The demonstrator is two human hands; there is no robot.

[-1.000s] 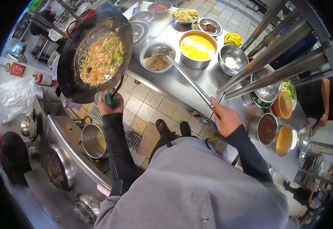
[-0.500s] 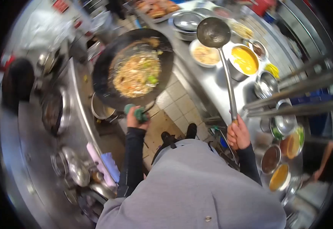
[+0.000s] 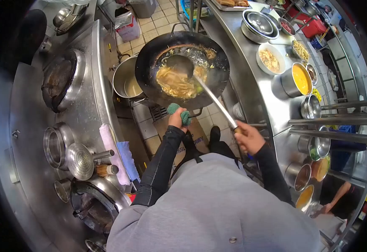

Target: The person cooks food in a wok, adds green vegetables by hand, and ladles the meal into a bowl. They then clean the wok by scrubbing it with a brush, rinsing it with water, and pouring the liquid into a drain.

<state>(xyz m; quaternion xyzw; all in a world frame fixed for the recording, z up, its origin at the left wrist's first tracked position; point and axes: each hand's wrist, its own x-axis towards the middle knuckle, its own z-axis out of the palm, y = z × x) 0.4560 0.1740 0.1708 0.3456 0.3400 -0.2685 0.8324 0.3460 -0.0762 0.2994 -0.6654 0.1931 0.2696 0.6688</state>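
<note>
My left hand [image 3: 176, 120] is closed around a green cloth [image 3: 185, 117] at the near handle of a large black wok [image 3: 145, 71]. In my right hand [image 3: 250, 137] is the wooden end of a long metal ladle [image 3: 213, 96]. The ladle's bowl rests inside the wok, against a glossy yellow-brown mass of food [image 3: 173, 83] with a bit of green beside it. The bowl hides part of the food. Below the wok's left side stands a metal pot [image 3: 117, 80] with a little pale liquid.
On the left, a steel stove [image 3: 82, 122] has burner rings, a perforated strainer [image 3: 80, 161] and folded cloths [image 3: 126, 161]. A steel counter [image 3: 271, 103] at right carries bowls and a pot of yellow liquid [image 3: 302, 79]. Another person's arm [image 3: 339, 196] shows at far right.
My right hand has swung the ladle from above the right counter down into the wok. The wok and left hand sit further right in view. The food's surface looks smoother and more bunched.
</note>
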